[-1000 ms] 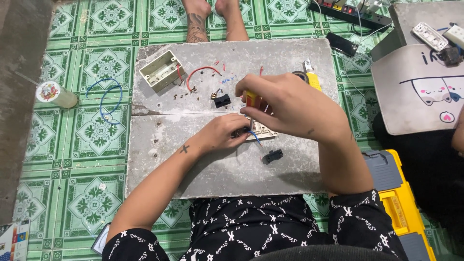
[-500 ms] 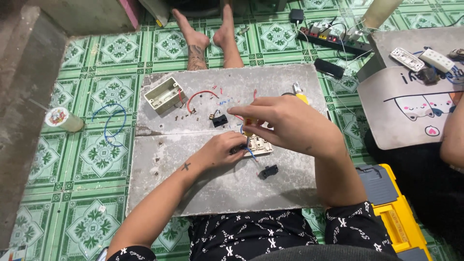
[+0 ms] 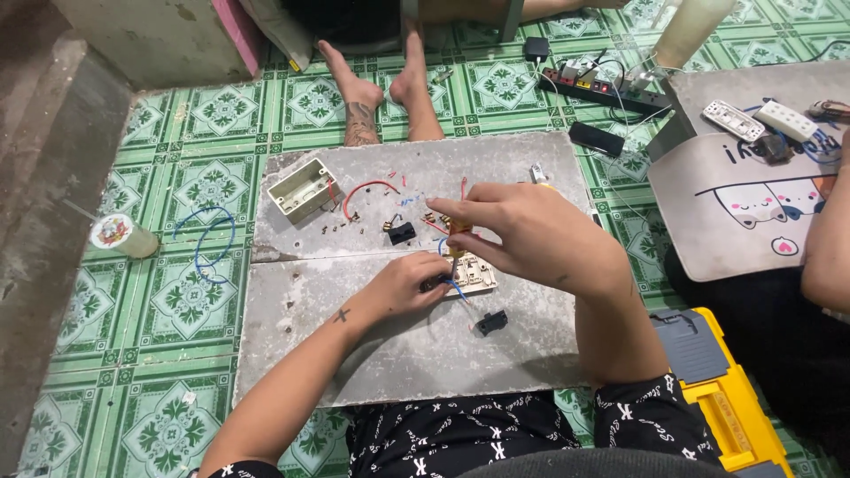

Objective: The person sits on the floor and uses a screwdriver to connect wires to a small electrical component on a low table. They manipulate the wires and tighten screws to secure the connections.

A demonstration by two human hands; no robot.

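Observation:
On a grey slab [image 3: 390,354] lies a cream switch plate [image 3: 478,276]. My left hand [image 3: 403,283] pinches a small dark part with a blue wire against the plate's left edge. My right hand [image 3: 522,232] is closed around a screwdriver with a yellow and red handle [image 3: 459,232], held upright with its tip down on the plate. A black switch module [image 3: 492,321] lies just below the plate, another black module [image 3: 401,232] above my left hand. A red wire [image 3: 363,189] and a cream wall box [image 3: 304,189] sit at the slab's far left.
Another person's bare feet [image 3: 381,93] rest on the green tiled floor beyond the slab. A tape roll [image 3: 113,234] and blue wire [image 3: 208,239] lie left. A yellow toolbox [image 3: 735,407] sits right, a power strip [image 3: 602,88] far right, another person's arm [image 3: 828,248] at the edge.
The view has tilted up, showing more of the floor and feet beyond the slab. Both hands stay at the switch plate, the right one still holding the screwdriver upright.

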